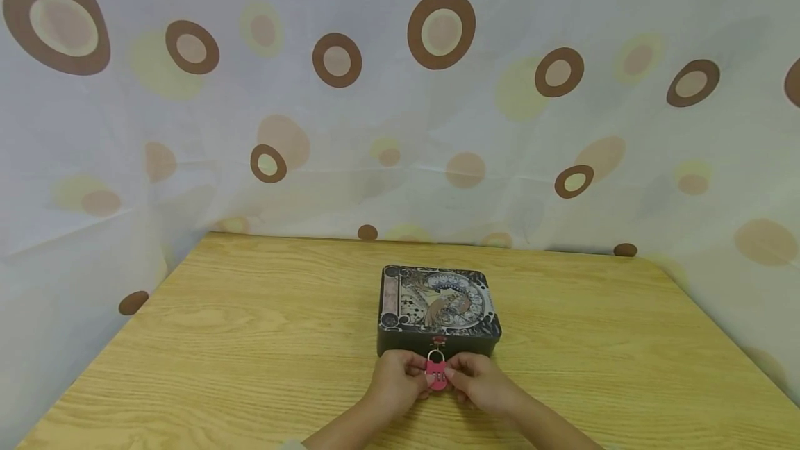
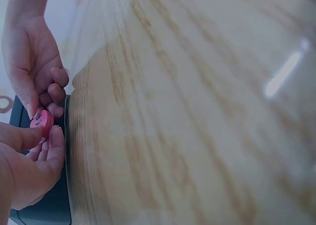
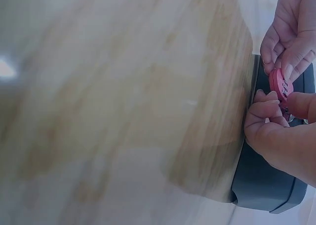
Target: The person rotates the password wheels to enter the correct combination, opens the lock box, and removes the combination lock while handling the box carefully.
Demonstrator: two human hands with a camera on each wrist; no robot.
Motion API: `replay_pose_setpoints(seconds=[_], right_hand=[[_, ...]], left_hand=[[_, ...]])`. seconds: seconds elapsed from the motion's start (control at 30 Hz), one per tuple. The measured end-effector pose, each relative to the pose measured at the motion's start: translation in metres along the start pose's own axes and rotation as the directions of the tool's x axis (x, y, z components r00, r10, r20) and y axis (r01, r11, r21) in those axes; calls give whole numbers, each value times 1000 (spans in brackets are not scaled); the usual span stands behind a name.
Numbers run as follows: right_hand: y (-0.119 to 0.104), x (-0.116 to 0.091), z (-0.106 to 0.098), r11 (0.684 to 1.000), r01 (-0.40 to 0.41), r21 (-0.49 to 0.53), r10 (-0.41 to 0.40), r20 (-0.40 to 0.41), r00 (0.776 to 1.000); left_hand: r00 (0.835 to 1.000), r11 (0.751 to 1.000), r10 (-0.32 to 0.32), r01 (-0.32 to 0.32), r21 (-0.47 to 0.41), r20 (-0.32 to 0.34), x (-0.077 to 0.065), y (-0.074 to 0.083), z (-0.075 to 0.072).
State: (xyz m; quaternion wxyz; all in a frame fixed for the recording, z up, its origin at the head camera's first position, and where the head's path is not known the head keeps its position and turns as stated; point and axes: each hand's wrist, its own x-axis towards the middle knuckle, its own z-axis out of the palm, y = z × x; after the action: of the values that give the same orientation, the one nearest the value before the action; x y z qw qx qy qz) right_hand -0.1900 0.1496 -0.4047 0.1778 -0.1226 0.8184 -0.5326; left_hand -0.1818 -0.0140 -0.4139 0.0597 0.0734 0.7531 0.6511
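A pink combination padlock [image 1: 437, 375] with several number dials hangs by its metal shackle at the red clasp [image 1: 439, 341] on the front of a dark tin box [image 1: 437, 301]. My left hand [image 1: 400, 382] pinches the padlock's left side between thumb and fingers. From the other side, my right hand [image 1: 480, 383] grips its right edge, thumb near the dials. In the left wrist view the padlock [image 2: 42, 122] sits between both hands' fingertips. The right wrist view shows the dials on the padlock's face [image 3: 282, 84], with the box [image 3: 266, 180] behind.
The box lies on a wood-grain table [image 1: 250, 325], its decorated lid closed. Behind the table hangs a pale curtain [image 1: 375, 123] with brown and yellow circles, which also runs along both sides.
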Motion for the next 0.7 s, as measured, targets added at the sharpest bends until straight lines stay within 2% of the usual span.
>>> replay_pose_setpoints(seconds=[0.27,0.7], right_hand=[[4,2,2,999,44,11,-44,32,999],[1,2,2,999,33,-8,-32,10,999]], left_hand=[[1000,1000,5,-5,-3,-3,0,0,0],[1000,1000,20,-20,6,-7,0,-1,1]])
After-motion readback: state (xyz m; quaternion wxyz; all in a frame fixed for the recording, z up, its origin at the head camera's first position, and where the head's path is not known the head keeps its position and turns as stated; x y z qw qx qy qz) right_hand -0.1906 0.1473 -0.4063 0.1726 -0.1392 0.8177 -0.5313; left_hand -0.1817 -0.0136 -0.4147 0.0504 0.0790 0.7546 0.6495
